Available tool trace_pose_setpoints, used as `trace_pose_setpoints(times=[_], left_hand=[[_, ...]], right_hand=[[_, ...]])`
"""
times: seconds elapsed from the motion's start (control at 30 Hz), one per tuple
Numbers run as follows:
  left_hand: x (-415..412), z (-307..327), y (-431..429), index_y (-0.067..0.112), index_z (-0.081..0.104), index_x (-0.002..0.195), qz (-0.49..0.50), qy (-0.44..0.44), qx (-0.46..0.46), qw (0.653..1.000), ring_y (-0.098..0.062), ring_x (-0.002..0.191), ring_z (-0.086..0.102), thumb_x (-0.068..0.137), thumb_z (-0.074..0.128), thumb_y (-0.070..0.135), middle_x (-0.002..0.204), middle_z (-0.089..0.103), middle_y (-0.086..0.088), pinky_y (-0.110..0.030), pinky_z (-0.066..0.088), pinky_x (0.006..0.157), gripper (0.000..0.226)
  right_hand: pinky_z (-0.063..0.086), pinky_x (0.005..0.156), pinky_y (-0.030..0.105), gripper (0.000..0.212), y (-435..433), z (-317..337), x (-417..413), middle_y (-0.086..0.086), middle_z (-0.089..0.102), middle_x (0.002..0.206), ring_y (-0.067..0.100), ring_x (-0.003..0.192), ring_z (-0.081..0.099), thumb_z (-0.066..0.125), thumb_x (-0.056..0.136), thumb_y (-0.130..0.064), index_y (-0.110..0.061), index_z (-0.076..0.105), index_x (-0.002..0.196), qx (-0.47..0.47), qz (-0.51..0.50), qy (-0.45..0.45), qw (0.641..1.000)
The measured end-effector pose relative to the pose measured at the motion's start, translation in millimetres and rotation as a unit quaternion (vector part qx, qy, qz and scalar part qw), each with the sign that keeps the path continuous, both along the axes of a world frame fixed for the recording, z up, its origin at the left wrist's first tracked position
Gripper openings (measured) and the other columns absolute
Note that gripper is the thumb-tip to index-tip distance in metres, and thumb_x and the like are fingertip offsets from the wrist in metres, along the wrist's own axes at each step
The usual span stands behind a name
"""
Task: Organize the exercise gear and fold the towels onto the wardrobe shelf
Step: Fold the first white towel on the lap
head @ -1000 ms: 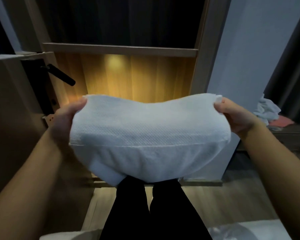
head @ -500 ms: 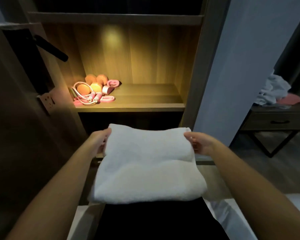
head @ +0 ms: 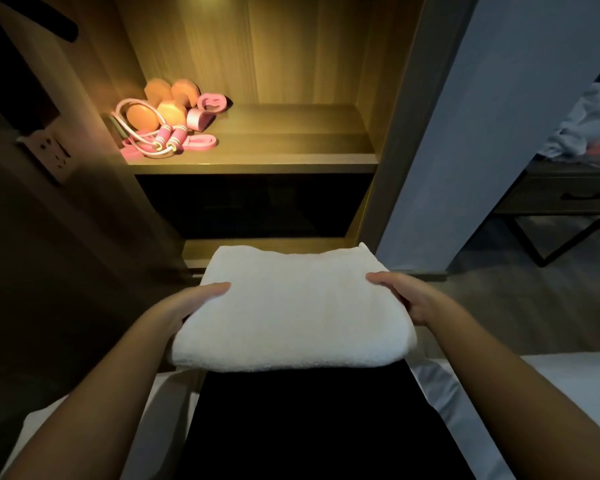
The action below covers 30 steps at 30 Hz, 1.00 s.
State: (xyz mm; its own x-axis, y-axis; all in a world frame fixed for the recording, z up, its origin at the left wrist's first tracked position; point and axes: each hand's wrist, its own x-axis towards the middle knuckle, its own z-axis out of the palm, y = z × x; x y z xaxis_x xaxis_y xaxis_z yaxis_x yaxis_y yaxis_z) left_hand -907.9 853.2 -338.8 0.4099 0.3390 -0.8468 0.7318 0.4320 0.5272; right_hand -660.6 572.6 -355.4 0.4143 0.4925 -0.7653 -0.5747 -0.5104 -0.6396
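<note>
White terry towel (head: 291, 306), folded into a thick, soft rectangle with rounded edges, sits low in the centre of the view above the person's dark-clad lap. Whether it rests on the lap or is held just over it cannot be told. The left hand (head: 187, 306) grips its left edge and the right hand (head: 406, 296) grips its right edge, each with the thumb lying on top and the other fingers hidden beneath.

Folding looks finished, so the step in hand seems to be carrying the towel to the wardrobe. The lit wooden shelf (head: 291, 161) is ahead and higher, well apart from the towel. Orange dumbbells (head: 168, 98) and a pink jump rope (head: 167, 138) are grouped at its left end. The next move probably calls for raising the towel level and sliding it onto the shelf to the right of that gear, keeping both grips firm so the fold holds.
</note>
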Motion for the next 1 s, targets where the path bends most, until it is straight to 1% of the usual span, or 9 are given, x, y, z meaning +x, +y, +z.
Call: trace_pose_setpoints(times=[0.23, 0.33, 0.43, 0.5, 0.57, 0.7, 0.8, 0.9, 1.0], left_hand=[[-44.0, -15.4, -7.3, 0.005, 0.055, 0.127, 0.038, -0.049, -0.082, 0.995, -0.041, 0.108, 0.062, 0.072, 0.072, 0.029, 0.115, 0.067, -0.024, -0.049, 0.046, 0.095, 0.063], [-49.0, -12.7, -14.2, 0.002, 0.054, 0.124, 0.041, -0.065, -0.076, 0.994, -0.038, 0.095, 0.065, 0.066, 0.073, 0.023, 0.096, 0.071, -0.022, -0.046, 0.051, 0.079, 0.065], [-64.0, -7.2, -18.3, 0.004, 0.058, 0.118, 0.013, -0.082, -0.111, 0.990, -0.037, 0.083, 0.072, 0.040, 0.098, 0.021, 0.097, 0.073, -0.022, -0.040, 0.058, 0.061, 0.089], [-81.8, -9.3, -27.7, 0.005, 0.060, 0.118, -0.024, -0.070, -0.139, 0.988, -0.037, 0.092, 0.071, 0.025, 0.101, 0.020, 0.109, 0.070, -0.022, -0.042, 0.060, 0.064, 0.103], [-88.8, -15.3, -31.1, 0.005, 0.062, 0.119, -0.041, -0.050, -0.126, 0.990, -0.035, 0.097, 0.070, 0.030, 0.101, 0.026, 0.112, 0.070, -0.020, -0.045, 0.060, 0.074, 0.100], [-67.3, -17.0, -18.0, 0.009, 0.059, 0.124, -0.034, -0.040, -0.042, 0.998, -0.033, 0.102, 0.069, 0.063, 0.079, 0.038, 0.112, 0.071, -0.015, -0.046, 0.053, 0.084, 0.070], [-47.8, -16.4, -10.7, 0.012, 0.059, 0.125, 0.000, -0.054, -0.027, 0.998, -0.035, 0.108, 0.065, 0.062, 0.079, 0.042, 0.116, 0.069, -0.016, -0.049, 0.049, 0.094, 0.073], [-27.9, -13.6, -10.5, 0.016, 0.059, 0.123, 0.021, -0.065, -0.024, 0.997, -0.032, 0.098, 0.070, 0.064, 0.079, 0.042, 0.109, 0.072, -0.014, -0.046, 0.054, 0.083, 0.068], [-16.6, -10.9, -8.8, 0.016, 0.056, 0.128, 0.031, -0.106, -0.047, 0.993, -0.036, 0.106, 0.066, 0.070, 0.076, 0.036, 0.115, 0.070, -0.015, -0.051, 0.051, 0.092, 0.064]], right_hand=[[0.053, 0.089, 0.051, 0.055, -33.8, 0.9, -26.1, 0.020, 0.069, 0.114, 0.037, 0.103, 0.066, 0.075, 0.074, -0.025, -0.007, 0.059, 0.123, 0.056, 0.016, 0.119, 0.991], [0.060, 0.076, 0.044, 0.064, -41.6, 9.1, -26.1, 0.018, 0.072, 0.105, 0.033, 0.091, 0.071, 0.080, 0.068, -0.019, -0.003, 0.056, 0.126, 0.040, 0.058, 0.120, 0.990], [0.061, 0.065, 0.044, 0.090, -57.6, 16.8, -23.2, 0.022, 0.070, 0.106, 0.036, 0.088, 0.070, 0.094, 0.049, -0.015, -0.003, 0.053, 0.128, 0.014, 0.079, 0.140, 0.987], [0.060, 0.070, 0.046, 0.109, -76.4, 14.8, -27.5, 0.024, 0.066, 0.114, 0.038, 0.094, 0.068, 0.100, 0.032, -0.014, -0.001, 0.052, 0.129, 0.006, 0.095, 0.175, 0.980], [0.059, 0.077, 0.046, 0.113, -89.1, 8.1, -33.7, 0.024, 0.064, 0.120, 0.038, 0.100, 0.067, 0.100, 0.031, -0.015, 0.001, 0.051, 0.132, 0.012, 0.112, 0.186, 0.976], [0.056, 0.084, 0.050, 0.103, -80.3, 1.2, -28.4, 0.023, 0.059, 0.128, 0.040, 0.115, 0.059, 0.097, 0.044, -0.024, -0.006, 0.050, 0.134, 0.062, 0.105, 0.188, 0.974], [0.056, 0.084, 0.050, 0.085, -62.6, 3.7, -18.9, 0.019, 0.063, 0.125, 0.036, 0.110, 0.064, 0.091, 0.060, -0.024, -0.009, 0.053, 0.134, 0.089, 0.050, 0.190, 0.976], [0.059, 0.078, 0.046, 0.063, -41.3, 5.2, -10.5, 0.014, 0.069, 0.115, 0.030, 0.098, 0.069, 0.071, 0.079, -0.025, -0.011, 0.052, 0.137, 0.072, 0.006, 0.154, 0.985], [0.059, 0.077, 0.046, 0.063, -21.3, 13.2, -7.2, 0.013, 0.070, 0.111, 0.030, 0.095, 0.069, 0.066, 0.078, -0.024, -0.013, 0.050, 0.138, 0.058, 0.017, 0.108, 0.992]])
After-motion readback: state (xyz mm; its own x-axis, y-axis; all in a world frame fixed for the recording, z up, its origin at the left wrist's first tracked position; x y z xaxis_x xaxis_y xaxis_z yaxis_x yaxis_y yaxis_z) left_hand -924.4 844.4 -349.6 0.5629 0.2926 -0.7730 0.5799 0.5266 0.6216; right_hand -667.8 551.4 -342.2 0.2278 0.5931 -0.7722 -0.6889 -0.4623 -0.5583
